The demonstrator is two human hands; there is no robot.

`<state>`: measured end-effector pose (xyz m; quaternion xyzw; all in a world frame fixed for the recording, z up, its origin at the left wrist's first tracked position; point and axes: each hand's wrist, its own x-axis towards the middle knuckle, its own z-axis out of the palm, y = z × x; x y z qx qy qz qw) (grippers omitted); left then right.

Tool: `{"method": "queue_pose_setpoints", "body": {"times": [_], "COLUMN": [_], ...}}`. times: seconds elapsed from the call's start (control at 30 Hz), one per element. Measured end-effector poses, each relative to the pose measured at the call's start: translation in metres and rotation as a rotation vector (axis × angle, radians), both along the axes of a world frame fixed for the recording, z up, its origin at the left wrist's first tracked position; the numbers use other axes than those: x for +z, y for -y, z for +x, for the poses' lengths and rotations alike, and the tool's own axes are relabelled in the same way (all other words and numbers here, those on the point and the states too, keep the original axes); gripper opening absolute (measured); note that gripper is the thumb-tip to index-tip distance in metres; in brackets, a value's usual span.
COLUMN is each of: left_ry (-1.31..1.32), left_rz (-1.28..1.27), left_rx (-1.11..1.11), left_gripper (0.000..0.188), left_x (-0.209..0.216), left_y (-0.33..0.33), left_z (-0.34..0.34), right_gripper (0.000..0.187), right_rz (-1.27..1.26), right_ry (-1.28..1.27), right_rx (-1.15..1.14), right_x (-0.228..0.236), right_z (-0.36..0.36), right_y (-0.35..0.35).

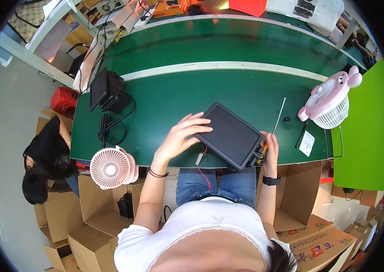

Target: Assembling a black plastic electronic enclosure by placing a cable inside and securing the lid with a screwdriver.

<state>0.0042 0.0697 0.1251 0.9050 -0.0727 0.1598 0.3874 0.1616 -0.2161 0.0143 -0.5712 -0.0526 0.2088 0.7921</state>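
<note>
Two bare hands meet at a black rectangular panel (233, 133), which sits slantwise over the near edge of the green table (169, 95), its lowest corner reaching past that edge toward the lap. Whether it rests on the tabletop or is held just above it, I cannot tell.

The left hand (186, 135) lies at the panel's left corner, fingers extended and slightly spread over the dark face; its underside is hidden, so I cannot tell how firmly it grips. The right hand (270, 154) is at the near right corner, fingers curled closed round a screwdriver (261, 153) with a yellow and black handle, its thin metal shaft pointing far and slightly right. A white connector (199, 158) on a red cable (209, 181) hangs just beside the panel's near left side.

Beyond the panel, green surface runs to a pale rail (228, 66), giving room on the far side. To the left, more surface separates the left hand from a coiled black cable (110, 127) and a boxy black device (105, 93). One round pink fan (110, 167) overlaps the near left edge. On the right, room is tighter: a small black piece (286, 119) lies near the shaft, then a white card (307, 143) and an eared pink fan (328, 99) toward the right edge. Open cardboard boxes (298, 190) crowd the space below the near edge.
</note>
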Motion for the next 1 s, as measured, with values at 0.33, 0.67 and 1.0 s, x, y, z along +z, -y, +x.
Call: {"method": "queue_pose_setpoints", "body": {"times": [0.33,0.67,1.0], "left_ry": [0.481,0.254,0.071], "left_rz": [0.383,-0.532,0.247], "left_rx": [0.466,0.657,0.250], "left_gripper": [0.039,0.031,0.051], "left_x": [0.010,0.005,0.003], "left_y": [0.014,-0.004,0.050], "left_z": [0.001,0.029,-0.012], "right_gripper": [0.022,0.044,0.037], "right_rz": [0.026,-0.108,-0.078], "right_ry": [-0.062,0.394,0.359], "right_rx": [0.070,0.287,0.284], "right_x": [0.004,0.017,0.012], "right_z": [-0.016,-0.027,-0.028], "right_y": [0.000,-0.026,-0.027]}}
